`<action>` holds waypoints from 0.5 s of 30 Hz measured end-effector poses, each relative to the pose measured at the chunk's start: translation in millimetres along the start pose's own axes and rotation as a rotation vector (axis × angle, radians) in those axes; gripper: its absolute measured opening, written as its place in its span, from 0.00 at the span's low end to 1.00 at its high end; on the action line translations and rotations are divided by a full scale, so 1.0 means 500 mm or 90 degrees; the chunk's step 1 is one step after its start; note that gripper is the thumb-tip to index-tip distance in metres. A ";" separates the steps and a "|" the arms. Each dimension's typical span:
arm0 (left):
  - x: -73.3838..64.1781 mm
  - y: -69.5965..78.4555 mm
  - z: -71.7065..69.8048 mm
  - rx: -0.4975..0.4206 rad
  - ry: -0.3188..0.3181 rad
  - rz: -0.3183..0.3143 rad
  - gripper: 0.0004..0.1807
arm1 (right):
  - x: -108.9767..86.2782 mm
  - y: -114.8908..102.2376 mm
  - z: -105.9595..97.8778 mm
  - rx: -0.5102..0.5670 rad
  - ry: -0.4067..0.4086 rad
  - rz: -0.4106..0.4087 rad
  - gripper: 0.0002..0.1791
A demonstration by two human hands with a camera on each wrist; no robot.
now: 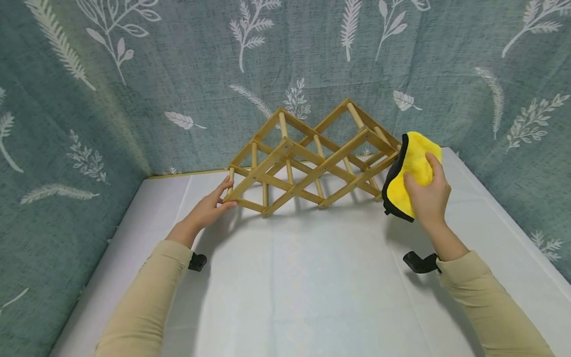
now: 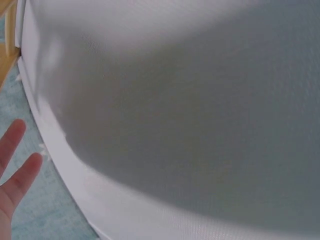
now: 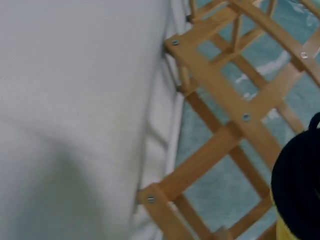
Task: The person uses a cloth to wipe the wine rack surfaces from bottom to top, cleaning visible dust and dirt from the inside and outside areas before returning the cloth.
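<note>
A folding wooden lattice rack (image 1: 325, 166) of flat slats and round dowels stands stretched out on the white surface. My left hand (image 1: 207, 208) holds its left end, thumb low and fingers at the end dowel. In the left wrist view, two fingers (image 2: 22, 177) show spread, with a bit of the rack (image 2: 11, 27) above. A yellow cloth (image 1: 416, 156) with a black border is gripped in my right hand (image 1: 429, 198) at the rack's right end, covering part of it. The right wrist view shows the rack's slats (image 3: 212, 82) and the cloth's dark edge (image 3: 300, 185).
The white-covered table (image 1: 312, 277) spreads out in front of the rack. Green-blue fabric with white leaf prints (image 1: 200, 89) hangs behind and along both sides. A black device sits at each wrist, such as the right one (image 1: 419, 263).
</note>
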State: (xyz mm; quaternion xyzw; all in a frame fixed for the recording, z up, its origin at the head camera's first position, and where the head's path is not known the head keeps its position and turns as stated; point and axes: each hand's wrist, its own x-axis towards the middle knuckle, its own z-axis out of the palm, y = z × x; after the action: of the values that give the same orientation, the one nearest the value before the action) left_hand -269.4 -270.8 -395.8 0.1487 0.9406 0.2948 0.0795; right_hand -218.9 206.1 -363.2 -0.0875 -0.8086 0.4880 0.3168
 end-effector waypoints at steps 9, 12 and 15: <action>0.006 -0.001 0.000 -0.007 0.005 0.004 0.37 | -0.001 -0.041 0.024 0.011 -0.056 -0.052 0.31; 0.005 0.001 0.001 -0.012 0.003 0.005 0.38 | -0.001 -0.052 0.042 0.034 -0.055 -0.071 0.31; 0.004 0.003 0.001 -0.017 0.003 0.002 0.38 | -0.004 -0.068 0.057 0.056 -0.050 -0.081 0.30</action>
State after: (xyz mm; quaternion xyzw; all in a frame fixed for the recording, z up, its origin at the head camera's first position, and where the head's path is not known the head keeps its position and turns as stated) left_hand -271.1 -268.9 -395.6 0.1482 0.9366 0.3078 0.0785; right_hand -228.7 167.0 -344.6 -0.0030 -0.8023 0.5048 0.3185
